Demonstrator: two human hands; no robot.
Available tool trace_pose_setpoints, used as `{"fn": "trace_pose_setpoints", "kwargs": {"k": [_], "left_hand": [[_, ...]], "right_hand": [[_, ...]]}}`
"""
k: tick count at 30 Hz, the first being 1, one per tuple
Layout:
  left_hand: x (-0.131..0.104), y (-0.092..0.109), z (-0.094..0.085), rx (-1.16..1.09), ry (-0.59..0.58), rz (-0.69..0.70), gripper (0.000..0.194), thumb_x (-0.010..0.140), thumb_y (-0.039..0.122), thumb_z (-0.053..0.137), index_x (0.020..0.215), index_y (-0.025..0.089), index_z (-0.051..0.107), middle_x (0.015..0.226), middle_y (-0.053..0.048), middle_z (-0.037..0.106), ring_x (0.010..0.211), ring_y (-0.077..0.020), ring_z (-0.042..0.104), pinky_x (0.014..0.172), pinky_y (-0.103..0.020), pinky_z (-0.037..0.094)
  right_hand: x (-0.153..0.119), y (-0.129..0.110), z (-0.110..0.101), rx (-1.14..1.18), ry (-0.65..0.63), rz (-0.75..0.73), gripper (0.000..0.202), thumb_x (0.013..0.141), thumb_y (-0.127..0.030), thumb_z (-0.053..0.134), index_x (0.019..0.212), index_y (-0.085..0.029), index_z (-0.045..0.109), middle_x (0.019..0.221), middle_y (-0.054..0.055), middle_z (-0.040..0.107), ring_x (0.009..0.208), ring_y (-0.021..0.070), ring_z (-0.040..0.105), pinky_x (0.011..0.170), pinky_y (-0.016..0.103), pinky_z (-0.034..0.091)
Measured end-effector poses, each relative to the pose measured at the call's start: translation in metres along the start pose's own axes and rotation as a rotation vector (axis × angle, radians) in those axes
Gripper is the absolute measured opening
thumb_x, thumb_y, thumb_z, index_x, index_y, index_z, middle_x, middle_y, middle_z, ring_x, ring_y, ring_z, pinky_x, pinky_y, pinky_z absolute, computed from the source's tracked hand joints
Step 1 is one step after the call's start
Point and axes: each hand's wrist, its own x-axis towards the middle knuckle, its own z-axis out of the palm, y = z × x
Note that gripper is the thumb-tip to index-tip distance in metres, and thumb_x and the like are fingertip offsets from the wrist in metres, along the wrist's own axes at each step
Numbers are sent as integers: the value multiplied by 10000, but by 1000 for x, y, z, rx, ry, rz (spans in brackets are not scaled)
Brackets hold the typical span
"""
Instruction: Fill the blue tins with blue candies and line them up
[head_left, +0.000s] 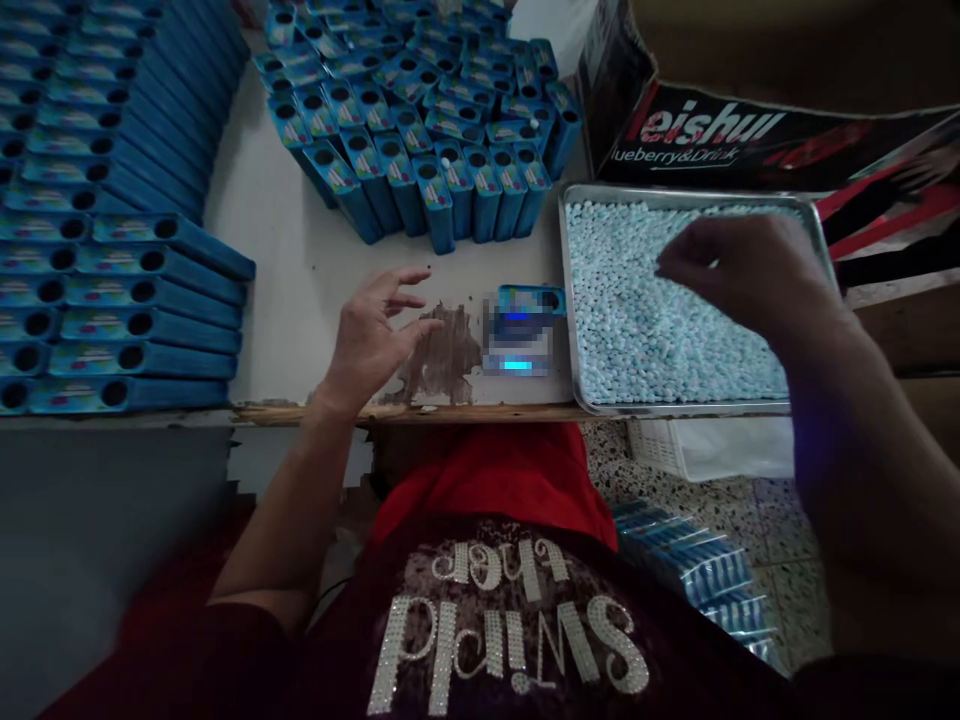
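two hands (371, 335) (739, 270) near pellet tray (568, 300)

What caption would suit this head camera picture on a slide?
Right hand hovers over a metal tray of pale blue pellets; open left hand rests on the white table beside stacked blue boxes.

— What carries everything here?
— A white table (300, 270) with a worn wooden front edge and a brown patch (442, 358) where the paint is gone.

— What lies on it at the left?
— Stacked blue boxes (112, 250), laid flat in rows, each with a round hole.

— And at the back?
— A cluster of upright blue boxes (420, 120), packed close together.

— To the right?
— A metal tray (571, 300) filled with pale blue tablets (645, 320), reaching the table's front edge. Just beside its left rim lies a single blue box (525, 330), partly blurred.
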Motion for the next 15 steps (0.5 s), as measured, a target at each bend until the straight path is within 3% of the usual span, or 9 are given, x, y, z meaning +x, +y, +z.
{"fn": "trace_pose_setpoints", "kwargs": {"k": [1,3,6,8,10,12,15], "left_hand": [[1,-2,0,4,-2,-10,605,853,183,972,1422,287,798,1468,-83,825,1119,-250,863,1038,-404,727],[4,-3,6,-3,-7,-3,605,855,199,976,1427,285,799,1470,-92,831,1121,-259,865,1016,-406,728],[5,5,23,-36,-16,67,608,853,176,966,1432,275,808,1458,-93,833,1113,-258,868,1036,-425,721],[4,16,33,-42,-25,117,612,855,149,960,1435,272,809,1450,-86,826,1108,-249,866,1051,-426,718],[4,29,37,-8,-25,156,602,859,135,959,1426,270,810,1433,-80,821,1102,-241,860,1046,-416,722],[5,39,33,48,-9,180,582,866,131,960,1412,266,811,1412,-75,823,1098,-240,854,1038,-408,725],[9,41,22,130,20,163,583,879,148,964,1422,278,796,1428,-74,822,1124,-249,847,1055,-420,721]], "right_hand": [[-8,10,6,-97,-68,32,262,972,-445,833,1115,-228,870,1006,110,826,929,334,773,922,527,620],[-21,25,27,-211,-222,63,448,937,-398,877,1344,-212,853,1233,177,837,1097,406,789,956,555,643],[-29,38,65,-298,-250,48,678,994,-373,828,1633,-174,718,1546,276,714,1378,495,703,1026,568,625],[-23,49,85,-298,-195,41,562,1047,-335,730,1583,-168,752,1518,263,736,1305,459,742,968,501,600],[-11,63,95,-248,-155,23,411,1068,-333,683,1414,-180,843,1367,215,818,1135,391,787,874,431,545],[0,78,95,-119,-106,-17,306,1086,-371,689,1243,-214,899,1194,159,870,994,327,781,838,400,486],[4,84,78,154,-9,-40,203,1069,-358,763,1123,-226,907,1008,102,859,847,244,713,838,394,446]]}}
